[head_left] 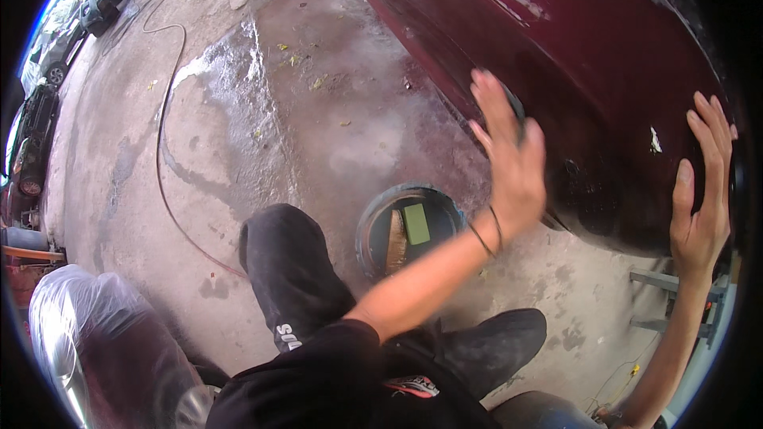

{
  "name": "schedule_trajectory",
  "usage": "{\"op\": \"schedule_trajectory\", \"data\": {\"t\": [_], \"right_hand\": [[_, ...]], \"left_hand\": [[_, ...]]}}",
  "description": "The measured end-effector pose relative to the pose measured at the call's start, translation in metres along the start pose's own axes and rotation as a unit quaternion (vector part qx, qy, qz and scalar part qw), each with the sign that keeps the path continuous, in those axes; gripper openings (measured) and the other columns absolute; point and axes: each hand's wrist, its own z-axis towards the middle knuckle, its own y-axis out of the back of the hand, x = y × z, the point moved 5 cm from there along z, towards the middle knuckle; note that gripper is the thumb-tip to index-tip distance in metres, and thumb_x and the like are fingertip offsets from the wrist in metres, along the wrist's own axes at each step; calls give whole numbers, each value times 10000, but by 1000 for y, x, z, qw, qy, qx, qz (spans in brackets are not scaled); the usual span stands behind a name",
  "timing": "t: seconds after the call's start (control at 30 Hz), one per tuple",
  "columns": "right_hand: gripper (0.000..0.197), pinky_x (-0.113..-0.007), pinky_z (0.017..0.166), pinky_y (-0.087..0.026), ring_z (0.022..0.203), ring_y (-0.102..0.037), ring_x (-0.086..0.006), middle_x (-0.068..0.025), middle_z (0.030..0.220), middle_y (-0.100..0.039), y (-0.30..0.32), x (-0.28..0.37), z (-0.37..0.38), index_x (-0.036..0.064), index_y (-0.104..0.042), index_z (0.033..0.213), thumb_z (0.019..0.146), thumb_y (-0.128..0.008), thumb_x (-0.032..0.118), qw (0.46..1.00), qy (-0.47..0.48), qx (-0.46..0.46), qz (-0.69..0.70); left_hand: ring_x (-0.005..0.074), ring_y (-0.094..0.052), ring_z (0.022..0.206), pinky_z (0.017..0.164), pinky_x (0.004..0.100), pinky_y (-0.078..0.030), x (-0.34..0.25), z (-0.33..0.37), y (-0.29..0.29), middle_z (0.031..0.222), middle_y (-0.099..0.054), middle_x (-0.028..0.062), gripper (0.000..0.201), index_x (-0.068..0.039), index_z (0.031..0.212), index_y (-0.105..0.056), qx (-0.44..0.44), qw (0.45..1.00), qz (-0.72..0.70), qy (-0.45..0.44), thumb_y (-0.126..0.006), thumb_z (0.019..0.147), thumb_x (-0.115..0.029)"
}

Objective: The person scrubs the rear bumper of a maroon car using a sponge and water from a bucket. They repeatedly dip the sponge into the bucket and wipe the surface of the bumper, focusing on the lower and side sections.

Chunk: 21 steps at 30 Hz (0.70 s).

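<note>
A large dark red car body panel (604, 103) fills the upper right. My left hand (513, 163), slightly blurred, reaches across to its near left edge, with a thin dark grey-green pad (517, 111) showing between the fingers and pressed against the surface. My right hand (707, 183) lies on the panel's right end, fingers stretched out and holding nothing. Between the hands, a small pale chipped spot (655, 141) marks the paint. Below my left forearm stands a round dark bucket (366, 230), in which a green rectangular block (416, 224) and a brown piece (396, 242) show.
A thin hose (161, 127) winds over the stained concrete floor (214, 214) on the left. At lower left stands a dark red part under clear plastic film (87, 310). A grey metal stand (668, 282) is under the panel's right end. Cars (36, 139) line the far left.
</note>
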Motion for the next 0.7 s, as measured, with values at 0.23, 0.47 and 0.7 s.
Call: {"op": "schedule_trajectory", "data": {"t": [0.23,0.47,0.7], "right_hand": [[510,-545,1341,-322,1563,-493,-321,-116,1610,-600,2,-5,2,139,-614,1522,1017,-551,119,999,-11,-7,46],[502,-555,1337,-322,1557,-499,-332,-129,1604,-602,3,-1,3,123,-617,1519,1022,-548,121,999,-2,7,46],[491,-555,1335,-324,1552,-504,-333,-132,1592,-612,8,-4,4,114,-621,1507,1020,-562,126,998,-9,-3,60]], "left_hand": [[311,30,1723,1341,595,10,61,227,93,1865,-44,158,704,-40,1770,-102,-68,996,-52,-29,-226,1214,-454],[410,38,1714,1299,621,146,-12,21,9,1852,-17,234,811,-41,1779,-90,64,986,92,-126,-425,1101,-332],[340,22,1723,1301,658,112,12,213,87,1869,-81,121,641,-100,1777,-173,-34,994,-17,-101,-304,1207,-363]]}}
